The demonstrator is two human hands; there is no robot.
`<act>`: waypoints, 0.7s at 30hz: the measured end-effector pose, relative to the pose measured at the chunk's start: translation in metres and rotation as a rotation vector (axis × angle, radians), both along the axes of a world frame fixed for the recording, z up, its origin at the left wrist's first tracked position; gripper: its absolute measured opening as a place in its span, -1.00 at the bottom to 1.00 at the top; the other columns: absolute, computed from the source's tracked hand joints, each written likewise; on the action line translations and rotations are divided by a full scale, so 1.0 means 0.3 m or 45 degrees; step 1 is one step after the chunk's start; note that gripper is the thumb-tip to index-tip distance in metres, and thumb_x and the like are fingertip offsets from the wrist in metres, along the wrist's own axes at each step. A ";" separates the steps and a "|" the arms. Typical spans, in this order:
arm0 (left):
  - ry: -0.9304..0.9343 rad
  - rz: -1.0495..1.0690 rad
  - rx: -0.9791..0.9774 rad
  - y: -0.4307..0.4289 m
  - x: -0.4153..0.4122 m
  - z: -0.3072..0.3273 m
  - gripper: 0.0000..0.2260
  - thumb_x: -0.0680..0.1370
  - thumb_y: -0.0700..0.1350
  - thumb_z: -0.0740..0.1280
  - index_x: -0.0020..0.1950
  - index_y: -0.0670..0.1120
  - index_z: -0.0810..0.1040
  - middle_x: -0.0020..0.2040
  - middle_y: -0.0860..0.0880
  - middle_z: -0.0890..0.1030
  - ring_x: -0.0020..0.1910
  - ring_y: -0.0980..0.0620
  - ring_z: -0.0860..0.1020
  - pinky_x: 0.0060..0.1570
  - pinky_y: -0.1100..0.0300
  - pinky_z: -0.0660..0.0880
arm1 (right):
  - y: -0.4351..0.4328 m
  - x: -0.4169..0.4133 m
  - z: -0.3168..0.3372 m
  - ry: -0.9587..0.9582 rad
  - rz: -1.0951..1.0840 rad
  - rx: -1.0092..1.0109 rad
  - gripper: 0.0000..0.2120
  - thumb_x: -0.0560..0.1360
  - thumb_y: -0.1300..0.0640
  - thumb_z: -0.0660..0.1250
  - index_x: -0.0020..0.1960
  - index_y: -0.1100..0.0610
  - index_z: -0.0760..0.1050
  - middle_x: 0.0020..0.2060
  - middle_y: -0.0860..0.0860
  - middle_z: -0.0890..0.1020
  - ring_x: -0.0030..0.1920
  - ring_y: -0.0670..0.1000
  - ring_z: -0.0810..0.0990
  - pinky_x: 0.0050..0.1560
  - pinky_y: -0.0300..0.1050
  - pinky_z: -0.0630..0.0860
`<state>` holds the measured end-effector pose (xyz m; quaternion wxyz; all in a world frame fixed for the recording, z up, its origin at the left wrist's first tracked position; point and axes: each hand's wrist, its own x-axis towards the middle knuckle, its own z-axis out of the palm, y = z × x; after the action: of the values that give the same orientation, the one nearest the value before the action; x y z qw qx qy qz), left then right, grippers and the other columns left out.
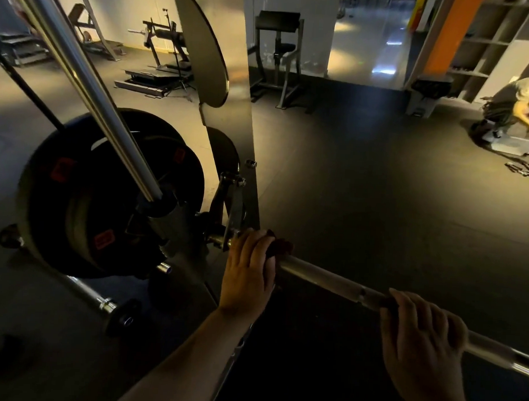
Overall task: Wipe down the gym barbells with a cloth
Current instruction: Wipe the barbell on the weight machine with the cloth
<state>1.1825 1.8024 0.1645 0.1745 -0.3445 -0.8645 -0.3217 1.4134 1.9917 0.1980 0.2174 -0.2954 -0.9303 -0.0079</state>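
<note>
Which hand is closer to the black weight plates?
Left. The left hand wraps a dark cloth round the silver bar just right of the black weight plates; the right hand grips the bar farther right.

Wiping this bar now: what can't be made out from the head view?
The cloth: mostly hidden under the left hand, head view.
The bar: right end cut off by the frame edge; a stretch covered by the right hand.
The plates: red labels too dark to read.
</note>
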 end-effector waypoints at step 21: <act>0.015 -0.102 -0.092 0.043 0.052 0.033 -0.65 0.70 0.06 0.12 0.41 -0.03 0.46 0.39 -0.03 0.47 0.48 -0.04 0.34 0.57 -0.02 0.16 | -0.003 -0.034 0.031 -0.196 -0.051 -0.060 -0.68 0.60 -0.17 0.14 0.17 -0.02 0.52 0.00 -0.03 0.60 -0.04 0.06 0.58 0.10 0.09 0.40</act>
<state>1.1980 1.8152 0.1745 0.1539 -0.3868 -0.8600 -0.2951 1.4032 1.9909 0.2072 0.1381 -0.3176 -0.9380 -0.0131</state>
